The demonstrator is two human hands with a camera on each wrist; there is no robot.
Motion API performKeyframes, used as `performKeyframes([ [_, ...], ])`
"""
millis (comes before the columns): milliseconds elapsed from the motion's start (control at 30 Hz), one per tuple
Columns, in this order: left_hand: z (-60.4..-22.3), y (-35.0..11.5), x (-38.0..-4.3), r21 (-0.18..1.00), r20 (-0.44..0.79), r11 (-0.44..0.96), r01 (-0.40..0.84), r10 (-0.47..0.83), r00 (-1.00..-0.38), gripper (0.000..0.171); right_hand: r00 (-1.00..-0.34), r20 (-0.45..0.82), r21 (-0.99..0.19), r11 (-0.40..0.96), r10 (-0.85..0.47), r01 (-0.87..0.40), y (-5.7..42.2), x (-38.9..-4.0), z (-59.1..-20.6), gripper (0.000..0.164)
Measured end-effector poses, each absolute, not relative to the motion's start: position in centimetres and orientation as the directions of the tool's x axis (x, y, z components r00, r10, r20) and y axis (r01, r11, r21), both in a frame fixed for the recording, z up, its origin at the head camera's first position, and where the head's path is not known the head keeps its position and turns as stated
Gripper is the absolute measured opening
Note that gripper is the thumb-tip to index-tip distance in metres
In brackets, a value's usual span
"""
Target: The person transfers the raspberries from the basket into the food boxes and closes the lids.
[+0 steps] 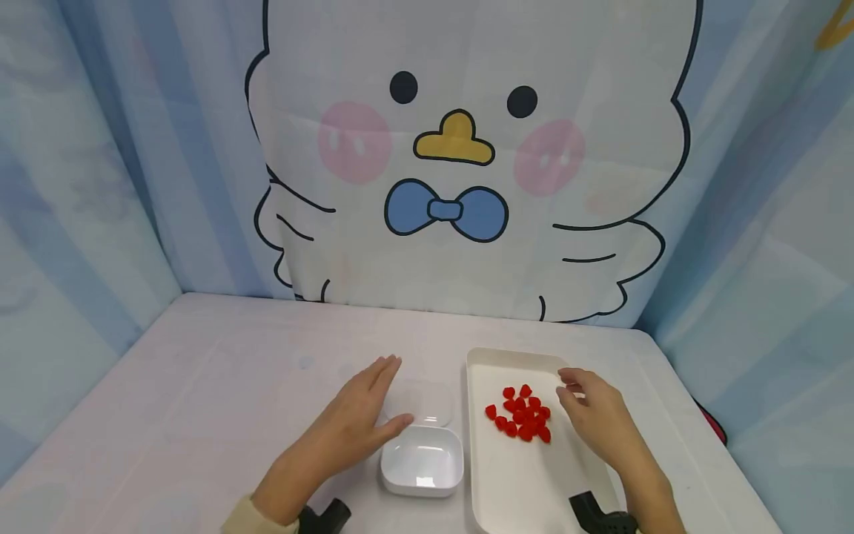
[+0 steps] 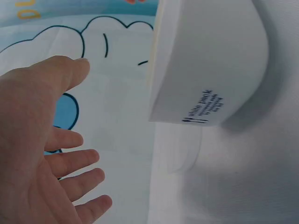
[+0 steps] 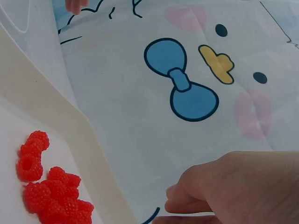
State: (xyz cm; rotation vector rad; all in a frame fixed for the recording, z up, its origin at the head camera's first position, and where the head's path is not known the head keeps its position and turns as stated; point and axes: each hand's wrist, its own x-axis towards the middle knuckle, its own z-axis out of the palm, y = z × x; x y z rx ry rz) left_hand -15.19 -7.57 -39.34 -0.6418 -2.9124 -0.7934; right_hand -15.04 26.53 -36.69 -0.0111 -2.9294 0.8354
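Note:
A small white box (image 1: 422, 461) stands with its top uncovered, printed lettering on its side in the left wrist view. Just behind it lies a clear plastic lid (image 1: 419, 401). My left hand (image 1: 356, 415) hovers at the box's left, fingers extended and thumb spread, holding nothing. Several red raspberries (image 3: 53, 192) lie clustered in a shallow cream tray (image 1: 510, 489). Over the tray's right side hangs my right hand (image 1: 598, 415), its fingers loosely bent, to the right of the raspberries. Nothing shows in its fingers, though the right wrist view cuts off the fingertips.
Around the things spreads a pale tabletop (image 1: 220, 400). A printed cloth curtain (image 1: 460, 274) with a cartoon bird rises along the table's back edge, and more curtain flanks both sides. The box stands close to the tray's left rim (image 1: 471, 430).

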Motion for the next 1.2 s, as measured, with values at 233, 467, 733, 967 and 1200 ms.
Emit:
performKeyframes([
  [233, -41.3, -7.9, -14.4, 0.518, 0.118, 0.746, 0.418, 0.422, -0.899, 0.078, -0.997, 0.011, -0.601, 0.797, 0.082, 0.059, 26.8, -15.4, -37.2, 0.030],
  [467, -42.7, -8.1, -13.0, 0.569, 0.125, 0.684, 0.457, 0.478, -0.870, 0.089, -0.995, -0.047, -0.638, 0.763, 0.090, 0.099, 27.0, -15.9, -37.9, 0.027],
  [733, -43.7, -7.7, -12.5, 0.498, 0.103, 0.718, 0.486, 0.508, -0.855, 0.103, -0.993, -0.078, -0.648, 0.753, 0.084, 0.114, 27.3, -15.9, -38.4, 0.025],
  [967, -43.9, -7.4, -12.3, 0.499, 0.137, 0.705, 0.504, 0.510, -0.849, 0.097, -0.989, -0.126, -0.650, 0.747, 0.079, 0.142, 27.2, -16.0, -38.7, 0.021],
  [1200, -44.2, -6.8, -11.9, 0.543, 0.096, 0.690, 0.478, 0.515, -0.852, 0.095, -0.977, -0.191, -0.629, 0.753, 0.095, 0.196, 27.2, -16.0, -39.1, 0.019],
])
